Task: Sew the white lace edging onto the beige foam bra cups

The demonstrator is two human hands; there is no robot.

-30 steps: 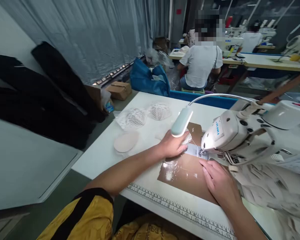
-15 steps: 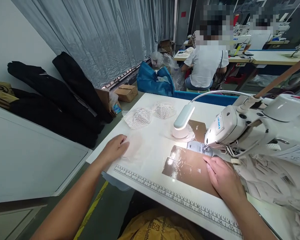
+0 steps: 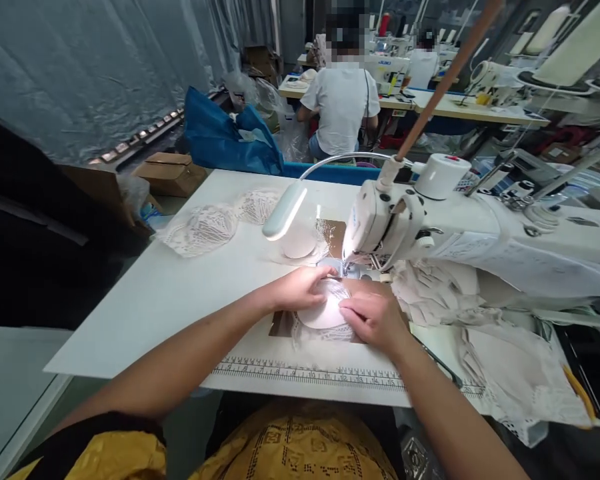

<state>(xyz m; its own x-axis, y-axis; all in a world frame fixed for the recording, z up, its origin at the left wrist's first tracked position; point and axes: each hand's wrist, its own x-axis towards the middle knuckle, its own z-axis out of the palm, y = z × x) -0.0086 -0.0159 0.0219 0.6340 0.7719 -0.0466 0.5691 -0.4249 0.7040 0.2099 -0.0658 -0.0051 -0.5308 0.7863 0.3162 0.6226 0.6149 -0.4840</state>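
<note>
A white bra cup (image 3: 323, 316) with lace around its edge lies on the brown plate (image 3: 279, 325), just in front of the needle of the sewing machine (image 3: 430, 217). My left hand (image 3: 300, 288) grips the cup's upper left edge, thumb and fingers close to the presser foot. At the cup's right edge, my right hand (image 3: 375, 317) pinches the lace. Fingers partly cover the edge nearest the needle. Another pale cup (image 3: 300, 241) with lace rests behind, under the lamp (image 3: 285, 210). Two joined lace cups (image 3: 207, 230) lie farther left on the white table (image 3: 145, 320).
Pale fabric pieces (image 3: 523, 373) are piled at the right, near a black phone (image 3: 587, 367). A printed ruler (image 3: 310, 373) runs along the front edge. Beyond the table stand a blue bag (image 3: 230, 137), a cardboard box (image 3: 170, 173) and a seated person (image 3: 343, 100) at another bench.
My left hand has moved right from the table's left side to the machine, and the cup now lies on the brown plate. My right hand has closed on its edge. The view has turned right.
</note>
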